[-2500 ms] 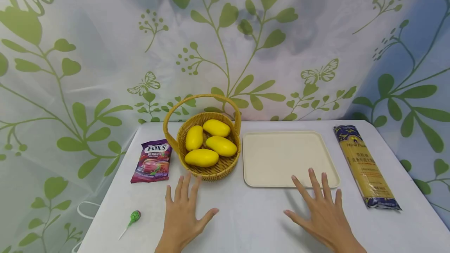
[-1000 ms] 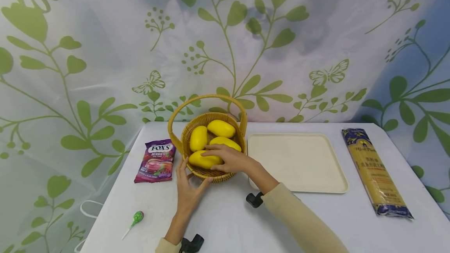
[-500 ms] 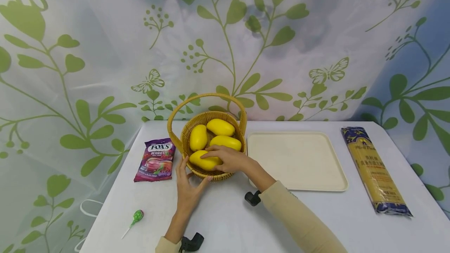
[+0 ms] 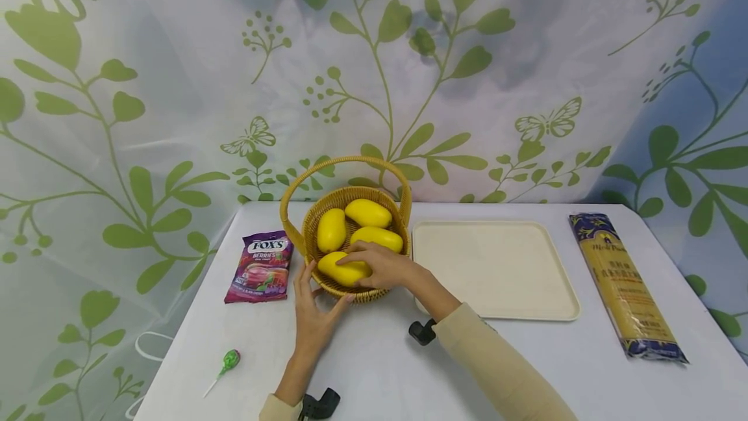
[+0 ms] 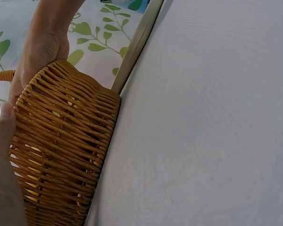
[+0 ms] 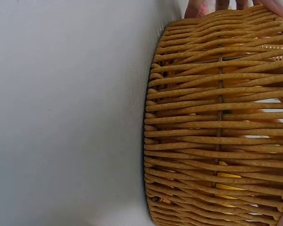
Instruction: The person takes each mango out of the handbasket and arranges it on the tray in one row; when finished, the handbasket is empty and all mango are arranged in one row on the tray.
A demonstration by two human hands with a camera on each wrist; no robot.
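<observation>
A woven wicker basket [image 4: 350, 193] with a tall hoop handle holds several yellow mangoes. My left hand [image 4: 313, 317] holds the basket's near left side, thumb toward the front and fingers round the outer wall. Over the near rim, my right hand [image 4: 386, 266] reaches in and grips the front mango [image 4: 340, 270], fingers on top and thumb at its near end. In the left wrist view the basket's wall [image 5: 66, 136] hides most of the fruit, and the right hand [image 5: 40, 56] bends over the rim. The right wrist view is mostly basket weave [image 6: 217, 127].
To the basket's right lies a cream rectangular tray [image 4: 491, 271], then a long pack of spaghetti [image 4: 625, 284]. A purple bag of Fox's candy [image 4: 261, 268] lies left of the basket. A green-wrapped lollipop [image 4: 230, 360] is nearer the front left. A leaf-patterned curtain [image 4: 175, 83] hangs behind.
Both hands were spread over the table 2.5 s ago; they moved to the basket, the left to its side, the right into it. Over the last second, the front mango has shifted slightly.
</observation>
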